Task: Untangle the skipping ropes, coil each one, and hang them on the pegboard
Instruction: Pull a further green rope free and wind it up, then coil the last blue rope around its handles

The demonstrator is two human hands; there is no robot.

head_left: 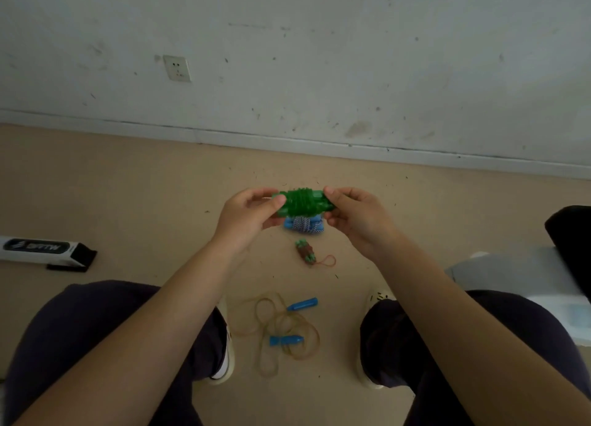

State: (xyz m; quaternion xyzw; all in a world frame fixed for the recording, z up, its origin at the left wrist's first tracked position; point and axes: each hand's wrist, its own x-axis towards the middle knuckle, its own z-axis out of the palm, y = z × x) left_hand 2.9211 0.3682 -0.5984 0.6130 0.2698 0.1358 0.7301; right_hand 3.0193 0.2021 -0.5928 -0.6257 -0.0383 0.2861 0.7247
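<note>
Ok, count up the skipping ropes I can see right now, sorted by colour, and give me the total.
Green rope, wound round its handles, held in left hand and right hand: 1
Blue-handled bundle with striped rope, on the floor: 1
Small green and brown bundle, on the floor: 1
Tan loose rope with blue handles, on the floor: 1
Total: 4
</note>
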